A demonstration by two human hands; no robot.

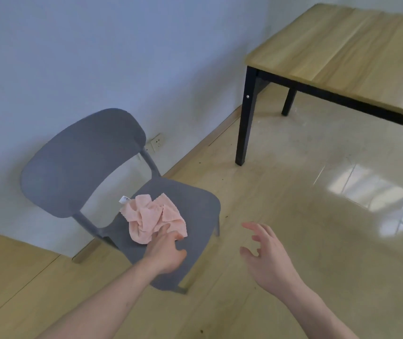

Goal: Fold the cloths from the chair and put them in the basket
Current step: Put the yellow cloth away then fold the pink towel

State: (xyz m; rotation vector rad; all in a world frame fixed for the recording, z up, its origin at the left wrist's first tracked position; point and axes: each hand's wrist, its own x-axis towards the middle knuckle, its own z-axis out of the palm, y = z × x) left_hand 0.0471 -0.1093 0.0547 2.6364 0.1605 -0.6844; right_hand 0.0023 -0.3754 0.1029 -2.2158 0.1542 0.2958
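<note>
- The pink cloth (155,217) is lying crumpled near the middle of the grey chair (195,204) seat, its white tag pointing toward the backrest.
- The left hand (165,250) is reaching in, fingers touching the cloth's near edge but not yet closing on it, likely to lift it.
- The right hand (266,255) is hovering open and empty beside the seat's right edge, apparently readying to help.
- No basket is showing.
</note>
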